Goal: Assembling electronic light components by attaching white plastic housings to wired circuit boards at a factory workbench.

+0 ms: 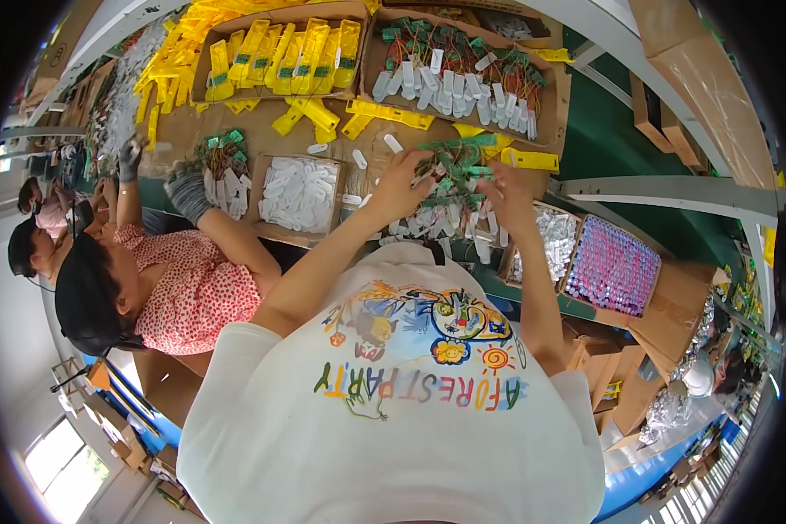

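Green circuit boards (459,162) with thin wires lie in a tangled bunch between my hands, above the front of the table. My left hand (399,187) grips the bunch's left side with bent fingers, the thumb nearer to me. On the other side my right hand (508,194) has curled fingers on the boards' right edge; its fingertips are partly blurred. White plastic pieces (445,224) on wires spread below the boards, close to my shirt. A yellow plastic housing (530,160) lies just beyond my right hand, and a loose white cover (393,143) lies beyond my left.
Beyond are a carton of yellow housings (284,57) and a carton of wired boards (463,74). A box of white covers (297,194) stands left, a tray of purple-and-pink cylinders (613,265) right. A co-worker's gloved hand (188,190) is at left; a metal frame bar (672,194) crosses at right.
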Motion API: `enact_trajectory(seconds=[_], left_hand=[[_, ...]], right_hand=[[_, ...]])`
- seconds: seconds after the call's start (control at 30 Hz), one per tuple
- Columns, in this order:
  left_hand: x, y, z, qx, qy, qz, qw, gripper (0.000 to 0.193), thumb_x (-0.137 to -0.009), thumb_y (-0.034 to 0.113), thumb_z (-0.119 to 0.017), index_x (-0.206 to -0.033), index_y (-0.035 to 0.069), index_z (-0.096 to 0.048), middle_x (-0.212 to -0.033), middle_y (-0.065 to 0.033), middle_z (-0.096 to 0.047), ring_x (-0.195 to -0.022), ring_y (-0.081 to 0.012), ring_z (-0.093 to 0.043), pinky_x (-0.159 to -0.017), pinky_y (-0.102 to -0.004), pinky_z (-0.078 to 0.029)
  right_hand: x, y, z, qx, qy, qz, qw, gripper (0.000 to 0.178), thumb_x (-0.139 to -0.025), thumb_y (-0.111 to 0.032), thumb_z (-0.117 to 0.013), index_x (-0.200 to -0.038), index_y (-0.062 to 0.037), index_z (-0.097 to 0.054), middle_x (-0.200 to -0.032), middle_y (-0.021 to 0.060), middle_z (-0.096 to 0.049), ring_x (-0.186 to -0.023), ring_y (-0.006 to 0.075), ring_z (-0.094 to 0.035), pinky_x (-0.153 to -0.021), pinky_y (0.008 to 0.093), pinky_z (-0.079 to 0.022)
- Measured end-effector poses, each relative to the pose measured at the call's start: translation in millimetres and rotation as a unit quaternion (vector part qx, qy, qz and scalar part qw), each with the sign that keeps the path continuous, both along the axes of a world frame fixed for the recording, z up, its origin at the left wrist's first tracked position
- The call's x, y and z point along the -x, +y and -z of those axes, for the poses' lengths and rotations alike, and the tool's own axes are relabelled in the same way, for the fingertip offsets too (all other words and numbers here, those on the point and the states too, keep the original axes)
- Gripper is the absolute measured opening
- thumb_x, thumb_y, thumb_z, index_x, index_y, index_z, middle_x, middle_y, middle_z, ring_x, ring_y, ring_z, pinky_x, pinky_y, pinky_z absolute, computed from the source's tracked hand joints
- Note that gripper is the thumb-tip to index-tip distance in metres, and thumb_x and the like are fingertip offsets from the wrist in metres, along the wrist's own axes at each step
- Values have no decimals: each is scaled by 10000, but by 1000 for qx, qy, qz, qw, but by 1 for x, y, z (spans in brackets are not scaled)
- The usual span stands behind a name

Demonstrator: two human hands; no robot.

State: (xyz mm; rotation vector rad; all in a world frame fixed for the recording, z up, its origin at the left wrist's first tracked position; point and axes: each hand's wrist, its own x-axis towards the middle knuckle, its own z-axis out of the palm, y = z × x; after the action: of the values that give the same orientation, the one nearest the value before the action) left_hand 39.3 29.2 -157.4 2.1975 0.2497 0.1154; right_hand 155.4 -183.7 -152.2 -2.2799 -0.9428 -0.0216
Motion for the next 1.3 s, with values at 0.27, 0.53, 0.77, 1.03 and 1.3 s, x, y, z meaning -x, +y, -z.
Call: enact_trajectory(seconds=[0.27, 0.53, 0.77, 1.03, 1.3], left_hand=[[15, -1, 50, 78, -8, -67, 995, 359, -802, 36, -598, -1157, 36, -544, -1148, -165, -569, -1051, -302, -565, -870, -353, -466], [60, 29, 32, 206, 87, -166, 960, 292, -828, 13, -543, -1115, 35, -592, -958, -86, -645, -894, -138, -610, -810, -277, -480], [58, 36, 29, 267, 18, -175, 948, 259, -859, -25, -480, -1088, -1, -599, -967, -58, -651, -877, -114, -600, -795, -238, -481], [26, 13, -100, 124, -215, -155, 956, 410, -858, 44, -594, -1253, 45, -483, -1169, -109, -569, -969, -209, -608, -847, -300, -475], [41, 13, -144, 172, -196, 37, 965, 406, -826, 2, -650, -1204, 3, -502, -1124, -141, -615, -973, -201, -618, -860, -309, -485]], right_hand=[[22, 23, 102, 52, 96, 80, 991, 401, -795, -291, -680, -1044, 8, -586, -937, 171, -576, -858, 347, -587, -752, 424, -473], [13, 17, -96, -46, 96, -39, 994, 228, -793, -126, -690, -976, -3, -636, -924, 147, -586, -816, 324, -591, -691, 360, -471], [-16, 12, -116, -5, 353, -62, 934, 184, -827, -109, -676, -967, -4, -619, -782, 41, -609, -643, 84, -575, -580, 240, -446], [7, 21, -137, 40, 148, -81, 985, 325, -778, -133, -730, -1051, -35, -582, -856, 75, -636, -626, 130, -591, -575, 258, -451], [29, 13, -151, -169, 248, -89, 950, 314, -711, -68, -768, -972, -30, -598, -887, 23, -599, -760, 93, -555, -670, 232, -439]])
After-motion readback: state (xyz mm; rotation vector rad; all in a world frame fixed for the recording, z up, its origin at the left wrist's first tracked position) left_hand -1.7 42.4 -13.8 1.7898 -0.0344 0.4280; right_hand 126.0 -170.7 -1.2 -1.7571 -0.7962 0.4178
